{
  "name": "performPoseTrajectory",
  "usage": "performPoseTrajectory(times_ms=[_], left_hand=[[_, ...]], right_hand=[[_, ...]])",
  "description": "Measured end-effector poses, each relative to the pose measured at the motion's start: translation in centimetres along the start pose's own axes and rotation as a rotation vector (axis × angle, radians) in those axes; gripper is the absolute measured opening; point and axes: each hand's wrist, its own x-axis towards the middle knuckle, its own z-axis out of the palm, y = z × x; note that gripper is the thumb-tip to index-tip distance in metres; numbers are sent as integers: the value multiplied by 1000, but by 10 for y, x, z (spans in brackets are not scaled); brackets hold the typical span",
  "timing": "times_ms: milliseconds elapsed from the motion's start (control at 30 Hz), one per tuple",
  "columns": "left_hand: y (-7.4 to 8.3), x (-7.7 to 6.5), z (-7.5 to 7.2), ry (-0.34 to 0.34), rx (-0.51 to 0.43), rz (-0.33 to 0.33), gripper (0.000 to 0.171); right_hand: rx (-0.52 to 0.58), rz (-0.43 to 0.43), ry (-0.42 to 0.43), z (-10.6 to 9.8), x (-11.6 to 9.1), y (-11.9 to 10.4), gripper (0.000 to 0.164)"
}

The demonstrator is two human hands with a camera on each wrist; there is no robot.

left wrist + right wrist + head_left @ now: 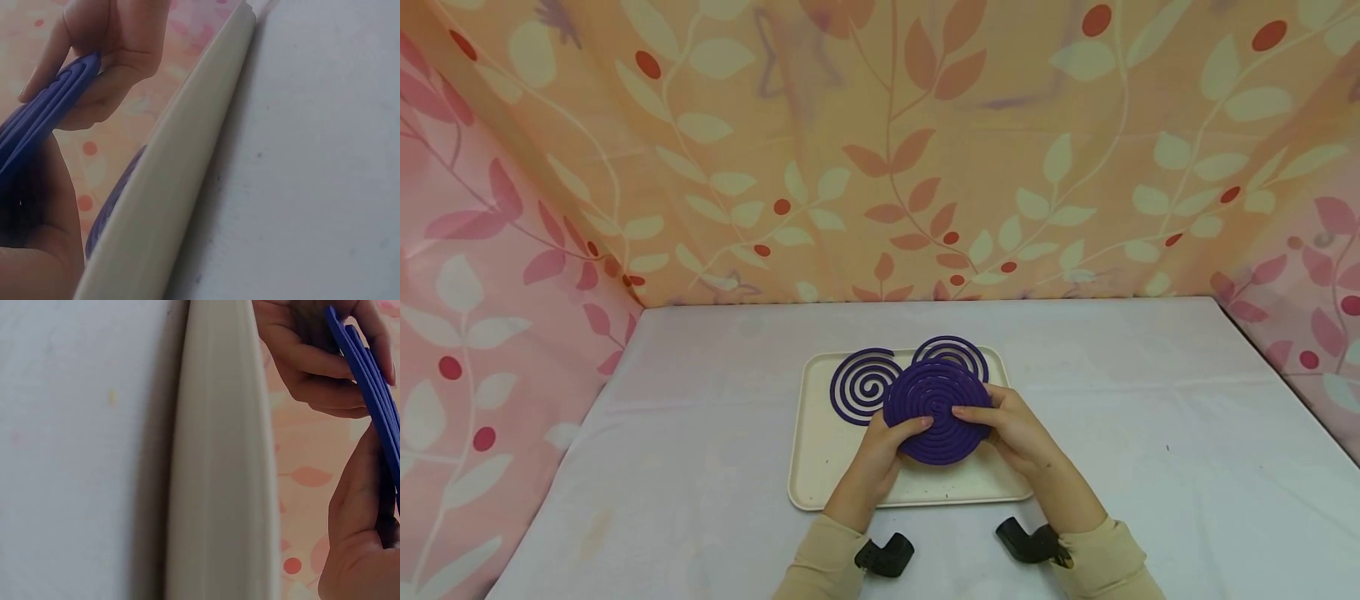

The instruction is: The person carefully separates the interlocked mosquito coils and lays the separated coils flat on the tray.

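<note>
disc, purple and spiral (939, 388), pinched by left grip (882, 451) and right grip (1017, 427) above cream tray (817, 467)

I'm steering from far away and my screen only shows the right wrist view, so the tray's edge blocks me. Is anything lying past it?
Observer: Yes! In the head view, one purple spiral lies on the left of the tray, toward the far edge, and another purple spiral is to its right, partly hidden.
Operator: I mostly see the edge of that bluish thing. What shape is it?
Observer: Round, with spiral rings packed close together. It looks purple from the head.
Operator: What's touching its front?
Observer: Two thumbs, one from the left hand and one from the right hand, both near the middle.
</note>
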Motion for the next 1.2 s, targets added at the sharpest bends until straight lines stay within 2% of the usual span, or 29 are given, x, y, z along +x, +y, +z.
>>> performPoseTrajectory(times_ms=[467,767,1200], left_hand=[[0,-2,-1,-93,-56,-50,60],[1,-3,-2,-136,-107,-56,61],[1,-3,-2,-154,-123,-63,62]], right_hand=[[135,53,-61,-3,-2,0,16],[181,29,-156,-4,-4,-2,16],[169,54,-80,-4,-1,-1,13]])
